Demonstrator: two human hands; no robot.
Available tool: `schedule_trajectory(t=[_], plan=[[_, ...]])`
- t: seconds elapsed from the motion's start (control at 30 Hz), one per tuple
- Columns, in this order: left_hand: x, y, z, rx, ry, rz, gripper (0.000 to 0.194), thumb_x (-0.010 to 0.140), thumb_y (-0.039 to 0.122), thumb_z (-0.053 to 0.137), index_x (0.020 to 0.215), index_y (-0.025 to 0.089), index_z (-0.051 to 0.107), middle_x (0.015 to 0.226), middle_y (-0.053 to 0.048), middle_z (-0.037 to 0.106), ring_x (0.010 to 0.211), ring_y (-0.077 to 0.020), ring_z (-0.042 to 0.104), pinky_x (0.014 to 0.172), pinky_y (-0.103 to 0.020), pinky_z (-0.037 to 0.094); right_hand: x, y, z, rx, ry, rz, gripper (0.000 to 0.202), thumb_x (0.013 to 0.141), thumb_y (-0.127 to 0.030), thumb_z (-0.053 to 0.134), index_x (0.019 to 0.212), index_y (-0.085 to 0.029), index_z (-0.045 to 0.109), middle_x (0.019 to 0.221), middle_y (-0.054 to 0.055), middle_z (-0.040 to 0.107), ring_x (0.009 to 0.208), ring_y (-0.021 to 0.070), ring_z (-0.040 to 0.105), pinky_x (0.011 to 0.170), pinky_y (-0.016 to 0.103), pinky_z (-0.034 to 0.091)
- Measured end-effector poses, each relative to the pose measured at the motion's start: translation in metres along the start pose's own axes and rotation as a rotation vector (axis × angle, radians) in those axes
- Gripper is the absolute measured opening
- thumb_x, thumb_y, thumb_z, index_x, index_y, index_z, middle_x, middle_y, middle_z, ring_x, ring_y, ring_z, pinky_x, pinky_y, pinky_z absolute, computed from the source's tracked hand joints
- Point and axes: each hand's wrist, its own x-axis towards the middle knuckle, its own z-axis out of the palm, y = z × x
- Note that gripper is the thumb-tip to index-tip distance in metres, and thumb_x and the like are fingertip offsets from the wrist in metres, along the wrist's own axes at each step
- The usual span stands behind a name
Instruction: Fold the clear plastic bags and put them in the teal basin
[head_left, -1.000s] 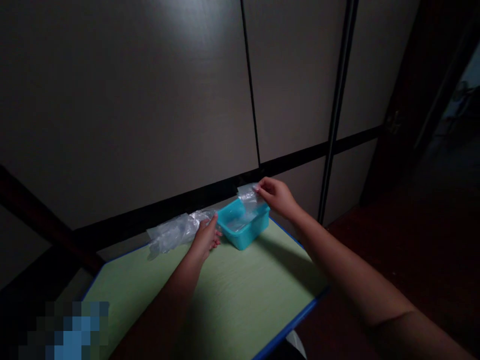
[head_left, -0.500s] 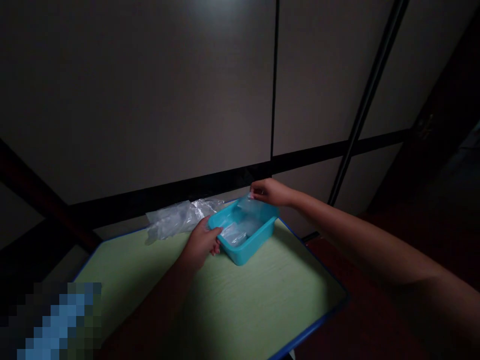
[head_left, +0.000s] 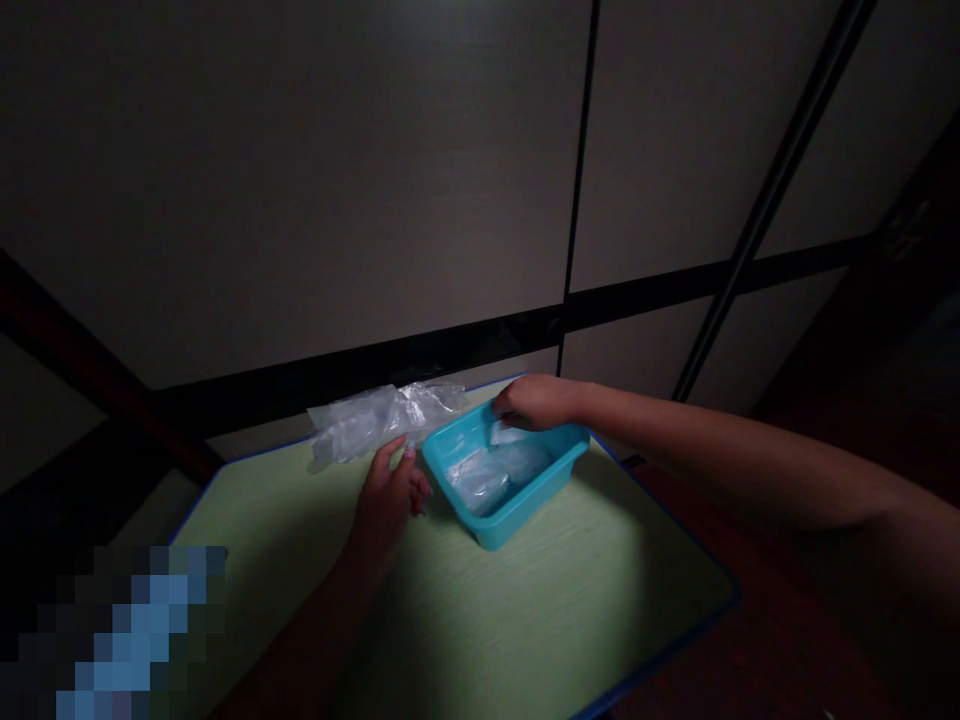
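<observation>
Dim throughout; a faint sheen at twelve o'clock on the panelled doors [head_left: 442, 12]; small glints on the crumpled clear plastic [head_left: 416, 402]; soft shadows across the green surface [head_left: 555, 600] — the floor [head_left: 817, 640] near-black at four o'clock; a coarse pixelated patch [head_left: 142, 630] at eight.

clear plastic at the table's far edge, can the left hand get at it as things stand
Probably yes: the left hand looks empty and is close to the clear plastic, with nothing visible blocking the way; the turquoise bin stands off to the right.
</observation>
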Motion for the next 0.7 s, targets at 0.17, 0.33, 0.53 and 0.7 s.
schedule_trajectory(t=[0.17, 0.33, 0.53, 0.7], plan=[[-0.002, -0.004, 0.002, -0.033, 0.006, 0.04, 0.055, 0.075, 0.053, 0.051, 0.115, 0.016, 0.047, 0.047, 0.007, 0.054, 0.038, -0.0112, 0.047, 0.039, -0.02, 0.035, 0.009, -0.003, -0.001, -0.099, -0.007, -0.061, 0.019, 0.091, -0.027, 0.052, 0.101, -0.018, 0.066, 0.099, 0.009, 0.071, 0.084, 0.0209, 0.064, 0.062, 0.027, 0.035], [0.002, -0.011, 0.003, -0.037, -0.009, 0.052, 0.051, 0.074, 0.057, 0.051, 0.107, 0.017, 0.048, 0.046, 0.008, 0.052, 0.038, -0.0119, 0.048, 0.039, -0.021, 0.036, 0.005, -0.004, 0.008, -0.187, 0.026, -0.173, 0.024, 0.095, -0.028, 0.044, 0.099, -0.016, 0.065, 0.093, 0.01, 0.07, 0.079, 0.0204, 0.064, 0.064, 0.029, 0.037], [0.002, -0.011, 0.005, -0.047, -0.017, 0.046, 0.046, 0.075, 0.054, 0.051, 0.105, 0.019, 0.048, 0.048, 0.008, 0.051, 0.038, -0.0122, 0.05, 0.04, -0.022, 0.036, -0.006, -0.009, 0.011, -0.217, -0.083, -0.205, 0.022, 0.09, -0.031, 0.054, 0.103, -0.017, 0.066, 0.092, 0.01, 0.07, 0.081, 0.0219, 0.063, 0.065, 0.03, 0.037], [0.002, -0.01, 0.004, -0.05, -0.022, 0.049, 0.043, 0.078, 0.051, 0.049, 0.105, 0.018, 0.048, 0.047, 0.008, 0.051, 0.038, -0.0123, 0.05, 0.04, -0.021, 0.037, -0.01, -0.013, 0.005, -0.164, -0.129, -0.202, 0.024, 0.083, -0.032, 0.064, 0.101, -0.016, 0.067, 0.095, 0.011, 0.07, 0.084, 0.0227, 0.063, 0.065, 0.029, 0.037]])
